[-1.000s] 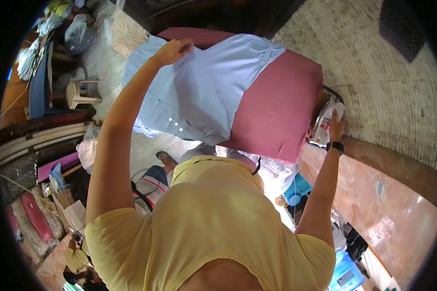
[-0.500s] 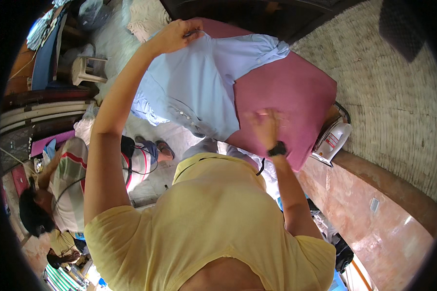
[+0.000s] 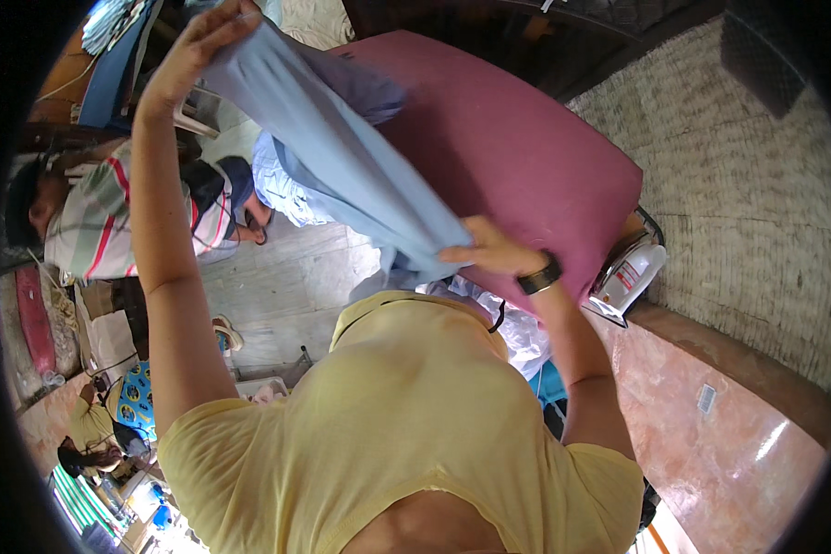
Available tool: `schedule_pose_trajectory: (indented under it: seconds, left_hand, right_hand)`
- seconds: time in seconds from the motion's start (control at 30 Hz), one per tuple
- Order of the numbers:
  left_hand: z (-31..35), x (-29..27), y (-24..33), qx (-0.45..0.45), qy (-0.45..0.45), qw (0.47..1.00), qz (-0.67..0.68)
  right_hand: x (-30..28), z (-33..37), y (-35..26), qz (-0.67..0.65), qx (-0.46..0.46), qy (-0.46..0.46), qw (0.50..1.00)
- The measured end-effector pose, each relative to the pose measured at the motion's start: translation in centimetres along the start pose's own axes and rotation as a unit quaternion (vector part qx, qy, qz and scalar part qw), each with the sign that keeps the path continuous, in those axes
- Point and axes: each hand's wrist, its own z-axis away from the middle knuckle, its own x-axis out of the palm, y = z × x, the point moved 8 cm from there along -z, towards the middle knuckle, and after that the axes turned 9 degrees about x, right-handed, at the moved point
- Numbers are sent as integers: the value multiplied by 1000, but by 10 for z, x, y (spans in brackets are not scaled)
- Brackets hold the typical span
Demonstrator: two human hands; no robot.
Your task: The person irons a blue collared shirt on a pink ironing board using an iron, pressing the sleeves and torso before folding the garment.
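Observation:
A light blue shirt [image 3: 342,157] is stretched slantwise between my two hands, partly lifted off the maroon padded board [image 3: 526,157]. My left hand [image 3: 208,42] grips its far end, raised past the board's left edge. Nearer to me, my right hand [image 3: 494,247] pinches the opposite edge of the cloth, with a dark band on the wrist. Part of the shirt [image 3: 286,189] hangs below the board's left side in bunched folds. A darker blue fold still lies over the board's far left corner.
A white iron [image 3: 632,277] rests on a wire stand at the board's right end. At left, a person in a striped shirt [image 3: 111,217] bends close by. Another person [image 3: 92,429] is lower left. A woven mat surface [image 3: 739,185] lies to the right.
My left hand has pulled the shirt up and leftward off the board. My right hand has moved from the bare board onto the shirt's edge. The striped-shirt person has shifted farther away.

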Motion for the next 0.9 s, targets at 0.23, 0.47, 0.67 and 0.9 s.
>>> schedule_pose_trajectory:
  seconds: [0.23,0.47,0.67,0.9]
  left_hand:
    - [19,-43,154,93,307,945,60]
    - [36,-82,175,168,370,903,137]
    - [68,-82,144,151,376,896,181]
    - [99,-124,120,217,382,893,100]
  right_hand:
    - [-171,149,-197,182,-235,490,819]
    - [-13,32,24,334,131,334,871]
    - [88,-147,86,-537,-19,-32,843]
    - [104,-202,53,-621,-115,76,771]
